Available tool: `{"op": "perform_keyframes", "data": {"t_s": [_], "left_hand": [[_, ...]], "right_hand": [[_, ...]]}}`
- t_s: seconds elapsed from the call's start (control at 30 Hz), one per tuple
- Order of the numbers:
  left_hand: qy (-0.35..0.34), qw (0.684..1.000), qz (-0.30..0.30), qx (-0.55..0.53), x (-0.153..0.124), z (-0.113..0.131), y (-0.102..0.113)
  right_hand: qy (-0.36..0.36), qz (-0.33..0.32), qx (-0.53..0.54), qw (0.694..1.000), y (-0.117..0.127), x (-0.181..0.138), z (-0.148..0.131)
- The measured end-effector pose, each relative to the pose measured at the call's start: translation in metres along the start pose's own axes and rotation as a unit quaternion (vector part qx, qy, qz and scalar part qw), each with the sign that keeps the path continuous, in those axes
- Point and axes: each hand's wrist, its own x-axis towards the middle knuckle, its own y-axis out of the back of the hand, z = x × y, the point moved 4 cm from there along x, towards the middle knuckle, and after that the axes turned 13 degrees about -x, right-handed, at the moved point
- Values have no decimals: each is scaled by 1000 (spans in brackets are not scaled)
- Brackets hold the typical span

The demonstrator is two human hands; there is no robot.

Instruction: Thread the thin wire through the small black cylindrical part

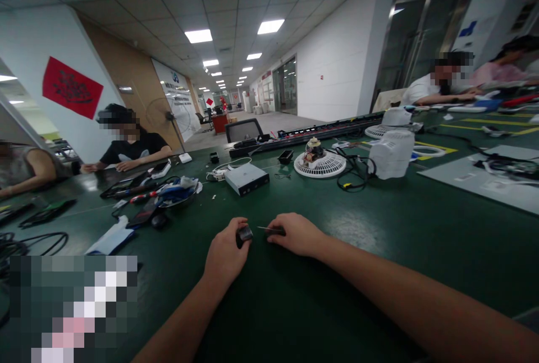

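My left hand (226,253) rests on the dark green table (379,228) with its fingers closed round a small black cylindrical part (243,235). My right hand (295,234) lies just to the right of it, pinching a thin metal tool (269,230) whose tip points left toward the black part. The two hands are close together, a few centimetres apart. What the thin tool is exactly I cannot make out.
Beyond the hands lie a grey box (246,177), a white fan grille with a motor (319,162), a white fan housing (391,152), cables and hand tools (155,194). Other people sit at the left (126,152) and far right (442,90).
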Motion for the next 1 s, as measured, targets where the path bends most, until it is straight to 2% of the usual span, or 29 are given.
{"op": "perform_keyframes", "data": {"t_s": [0.1,0.23,0.4,0.5,0.6,0.7,0.9,1.0], "left_hand": [[-15,999,-31,-19,0,2,-3],[-36,997,-61,-34,-3,6,-7],[-87,990,-92,-54,-8,18,-8],[-125,986,-94,-53,-11,24,-7],[-155,983,-92,-42,-13,26,-5],[-172,980,-94,-38,-14,27,-5],[-222,968,-89,-73,-17,30,-4],[-247,963,-68,-80,-18,31,-2]], "right_hand": [[-15,-23,27,999,-1,0,1],[-38,-1,93,995,3,1,5],[17,19,236,971,-1,3,2],[48,54,256,964,-1,3,-2],[26,90,232,968,1,3,-1],[15,83,233,969,2,2,1],[111,52,259,958,3,0,-8],[63,52,344,935,0,1,-9]]}}
